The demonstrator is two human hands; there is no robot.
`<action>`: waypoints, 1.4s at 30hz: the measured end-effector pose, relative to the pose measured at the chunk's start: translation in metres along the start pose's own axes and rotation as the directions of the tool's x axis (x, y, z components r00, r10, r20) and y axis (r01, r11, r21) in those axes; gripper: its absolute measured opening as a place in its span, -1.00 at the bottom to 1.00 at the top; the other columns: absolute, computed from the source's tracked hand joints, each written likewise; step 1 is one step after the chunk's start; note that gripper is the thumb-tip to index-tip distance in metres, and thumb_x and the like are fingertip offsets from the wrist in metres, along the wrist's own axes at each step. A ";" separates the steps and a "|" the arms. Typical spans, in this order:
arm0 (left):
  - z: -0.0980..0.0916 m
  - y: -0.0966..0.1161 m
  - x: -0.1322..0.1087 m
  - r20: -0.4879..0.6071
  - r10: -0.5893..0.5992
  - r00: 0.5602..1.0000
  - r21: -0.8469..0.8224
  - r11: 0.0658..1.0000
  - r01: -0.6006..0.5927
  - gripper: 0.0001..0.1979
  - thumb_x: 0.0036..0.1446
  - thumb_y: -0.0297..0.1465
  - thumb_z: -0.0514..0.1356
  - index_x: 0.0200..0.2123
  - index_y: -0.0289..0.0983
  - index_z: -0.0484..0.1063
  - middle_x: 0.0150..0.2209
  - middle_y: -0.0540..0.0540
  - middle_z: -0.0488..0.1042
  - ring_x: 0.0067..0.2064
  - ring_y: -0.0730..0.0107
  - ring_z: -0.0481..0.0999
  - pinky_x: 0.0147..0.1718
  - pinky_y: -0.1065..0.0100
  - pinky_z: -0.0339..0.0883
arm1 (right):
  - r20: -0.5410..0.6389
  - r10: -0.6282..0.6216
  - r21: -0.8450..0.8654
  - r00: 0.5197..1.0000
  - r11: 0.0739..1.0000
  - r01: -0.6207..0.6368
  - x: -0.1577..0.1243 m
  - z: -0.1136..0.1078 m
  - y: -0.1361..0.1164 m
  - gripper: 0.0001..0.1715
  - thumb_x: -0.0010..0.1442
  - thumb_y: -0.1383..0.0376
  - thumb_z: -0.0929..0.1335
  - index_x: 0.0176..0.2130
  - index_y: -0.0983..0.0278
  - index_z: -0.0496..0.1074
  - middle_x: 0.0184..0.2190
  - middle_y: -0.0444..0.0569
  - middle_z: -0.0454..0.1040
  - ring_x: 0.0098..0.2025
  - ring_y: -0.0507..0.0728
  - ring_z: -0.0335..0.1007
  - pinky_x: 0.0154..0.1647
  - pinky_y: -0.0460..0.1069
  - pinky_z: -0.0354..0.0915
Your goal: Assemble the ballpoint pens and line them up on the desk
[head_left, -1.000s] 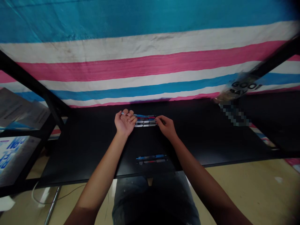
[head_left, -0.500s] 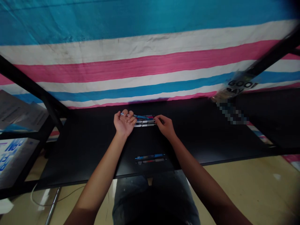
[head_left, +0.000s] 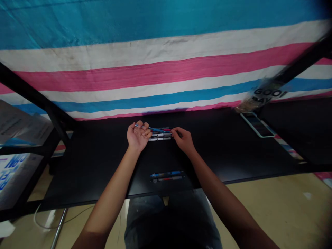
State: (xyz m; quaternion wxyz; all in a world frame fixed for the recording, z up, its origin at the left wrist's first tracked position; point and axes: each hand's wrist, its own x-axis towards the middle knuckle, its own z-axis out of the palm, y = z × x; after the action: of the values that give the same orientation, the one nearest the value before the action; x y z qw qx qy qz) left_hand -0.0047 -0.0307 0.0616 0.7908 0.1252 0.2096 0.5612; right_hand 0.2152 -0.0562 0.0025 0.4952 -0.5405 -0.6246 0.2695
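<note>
pens (head_left: 161, 135) are laid in a row on the black table (head_left: 220, 148), between the two hands. a blue pen (head_left: 160, 130) is held slantwise in the upturned left hand (head_left: 138, 138), its fingers curled about one end while the other is pointed over the row. the row's right end is met by the bent fingertips of the right hand (head_left: 183, 139); whether anything is gripped there cannot be told. nearer the front edge, a blue-and-dark pen (head_left: 167, 174) and a dark pen (head_left: 167, 178) are set closely side by side. a phone (head_left: 257, 124) is placed well to the right.
</note>
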 end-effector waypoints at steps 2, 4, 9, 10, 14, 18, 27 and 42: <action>0.000 0.000 0.000 0.004 0.013 1.000 -0.002 1.000 -0.013 -0.61 0.35 -0.19 0.03 -0.51 -0.24 0.16 -0.50 0.00 0.21 -0.61 0.55 0.13 -0.63 0.45 0.05 | 0.000 0.005 0.000 1.000 1.000 -0.005 0.000 0.000 0.000 -0.70 0.30 0.13 0.33 -0.35 0.25 0.52 -0.49 -0.07 0.48 -0.42 0.11 0.37 -0.38 -0.02 0.27; 0.000 0.000 0.000 0.009 0.024 1.000 0.000 1.000 -0.024 -0.61 0.33 -0.18 0.03 -0.51 -0.24 0.17 -0.49 -0.01 0.21 -0.61 0.54 0.14 -0.62 0.44 0.06 | -0.002 0.009 0.001 1.000 1.000 -0.009 0.000 0.000 0.000 -0.70 0.30 0.13 0.33 -0.34 0.25 0.53 -0.48 -0.06 0.49 -0.42 0.11 0.38 -0.38 -0.02 0.27; -0.001 -0.001 0.000 0.004 0.021 1.000 0.001 1.000 -0.021 -0.63 0.33 -0.20 0.04 -0.50 -0.24 0.17 -0.47 -0.02 0.24 -0.59 0.55 0.17 -0.62 0.45 0.07 | -0.002 0.007 -0.004 1.000 1.000 -0.007 0.000 0.000 0.000 -0.70 0.29 0.13 0.33 -0.34 0.25 0.52 -0.48 -0.06 0.49 -0.41 0.12 0.38 -0.37 -0.02 0.28; -0.001 -0.001 0.000 0.005 0.026 1.000 -0.006 1.000 -0.026 -0.64 0.33 -0.21 0.04 -0.49 -0.24 0.17 -0.46 -0.02 0.25 -0.59 0.55 0.17 -0.61 0.45 0.06 | -0.004 0.007 -0.004 1.000 1.000 -0.007 0.000 0.000 0.000 -0.71 0.29 0.13 0.33 -0.34 0.25 0.52 -0.48 -0.06 0.49 -0.41 0.12 0.39 -0.37 -0.02 0.28; -0.003 -0.001 0.001 0.019 0.056 0.998 -0.024 0.998 -0.056 -0.62 0.35 -0.17 -0.01 -0.48 -0.24 0.17 -0.45 -0.05 0.28 -0.59 0.54 0.14 -0.62 0.43 0.03 | -0.001 0.009 -0.002 1.000 1.000 -0.009 0.000 0.000 -0.002 -0.71 0.29 0.13 0.34 -0.35 0.25 0.52 -0.48 -0.06 0.49 -0.42 0.12 0.38 -0.36 -0.02 0.28; -0.004 0.001 0.001 0.005 0.056 0.998 0.004 0.998 -0.056 -0.60 0.35 -0.13 -0.04 -0.48 -0.23 0.17 -0.43 -0.05 0.29 -0.59 0.53 0.12 -0.62 0.41 0.01 | 0.004 0.006 -0.018 1.000 1.000 -0.006 0.000 0.000 -0.003 -0.70 0.30 0.12 0.33 -0.35 0.25 0.52 -0.48 -0.06 0.49 -0.41 0.12 0.39 -0.36 -0.02 0.29; -0.002 0.000 0.000 0.004 0.045 0.999 -0.003 0.999 -0.045 -0.66 0.33 -0.21 -0.02 -0.49 -0.24 0.11 -0.45 -0.02 0.23 -0.59 0.54 0.11 -0.61 0.44 0.01 | 0.006 0.007 -0.021 1.000 1.000 -0.007 -0.001 0.000 -0.002 -0.70 0.29 0.13 0.33 -0.34 0.26 0.53 -0.47 -0.06 0.49 -0.42 0.11 0.37 -0.37 -0.02 0.27; -0.006 0.001 0.000 0.034 0.091 0.995 -0.049 0.995 -0.089 -0.66 0.31 -0.17 0.03 -0.47 -0.23 0.16 -0.45 -0.02 0.22 -0.58 0.53 0.14 -0.60 0.42 0.04 | 0.003 0.005 -0.011 1.000 1.000 -0.005 -0.001 -0.001 -0.003 -0.71 0.29 0.13 0.34 -0.35 0.24 0.52 -0.48 -0.07 0.48 -0.42 0.12 0.37 -0.36 -0.01 0.27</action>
State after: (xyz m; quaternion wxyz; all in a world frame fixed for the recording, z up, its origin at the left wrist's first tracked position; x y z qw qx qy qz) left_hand -0.0079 -0.0306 0.0567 0.7712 0.1260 0.1762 0.5987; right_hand 0.2144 -0.0579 0.0051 0.4907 -0.5442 -0.6255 0.2680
